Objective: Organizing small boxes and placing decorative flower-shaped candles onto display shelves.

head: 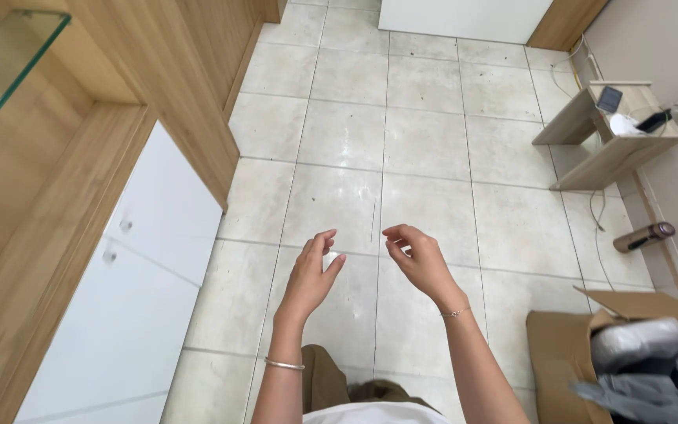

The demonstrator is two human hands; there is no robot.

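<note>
We hold small white object [329, 261] in left hand [311, 276], axis unclear; right hand [417, 259] beside, fingers curled, empty, above floor [425, 141].

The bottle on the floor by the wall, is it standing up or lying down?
Lying down: the bottle rests on its side on the floor tiles.

A small white object [329, 260] is sitting in the left hand [310, 276], pinched between the thumb and curled fingers; it is mostly hidden, so its shape is hard to tell. The hand is hovering palm-up above the pale tiled floor [425, 141]. The right hand [420, 259] is hanging just beside it, fingers loosely bent, touching nothing.
</note>
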